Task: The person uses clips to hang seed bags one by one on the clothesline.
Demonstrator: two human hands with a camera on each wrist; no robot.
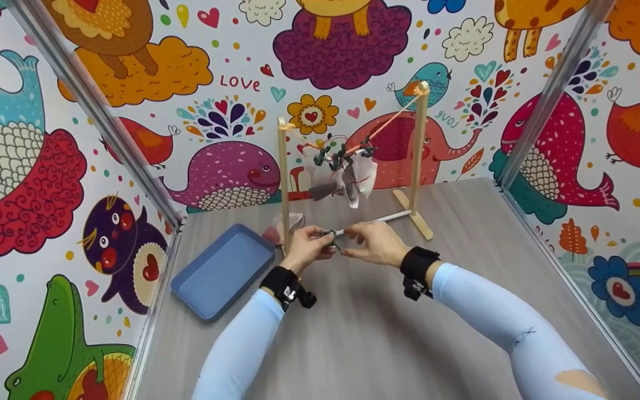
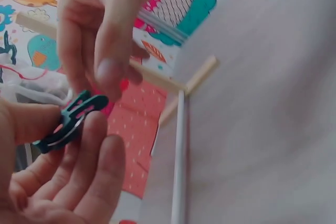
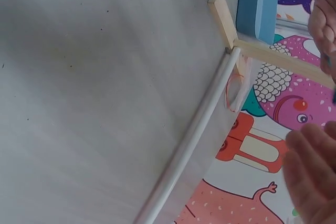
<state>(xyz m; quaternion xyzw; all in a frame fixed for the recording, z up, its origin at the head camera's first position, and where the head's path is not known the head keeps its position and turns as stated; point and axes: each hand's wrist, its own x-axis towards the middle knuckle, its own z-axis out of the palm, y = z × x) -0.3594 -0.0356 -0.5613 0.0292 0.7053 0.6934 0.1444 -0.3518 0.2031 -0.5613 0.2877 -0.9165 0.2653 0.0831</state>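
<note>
In the left wrist view, a small dark green plastic clip (image 2: 68, 121) with slots sits pinched between the thumb and fingers of my left hand (image 1: 309, 244). My right hand (image 1: 378, 243) is close beside it, fingers loosely bent and holding nothing visible. A gap separates the two hands in the right wrist view. Both hands are in front of the white bottom bar (image 1: 392, 216) of a wooden stand with two posts (image 1: 417, 155). On the cord (image 1: 392, 119) between the posts hang several dark clips (image 1: 336, 158) and whitish mesh pouches (image 1: 361, 175).
A blue tray (image 1: 223, 272) lies on the grey table (image 1: 375, 344), left of the stand. Behind the left post is a translucent pouch (image 1: 275, 230) with reddish parts. Cartoon-printed walls with metal corner rails (image 1: 553, 94) enclose the table at the back and sides.
</note>
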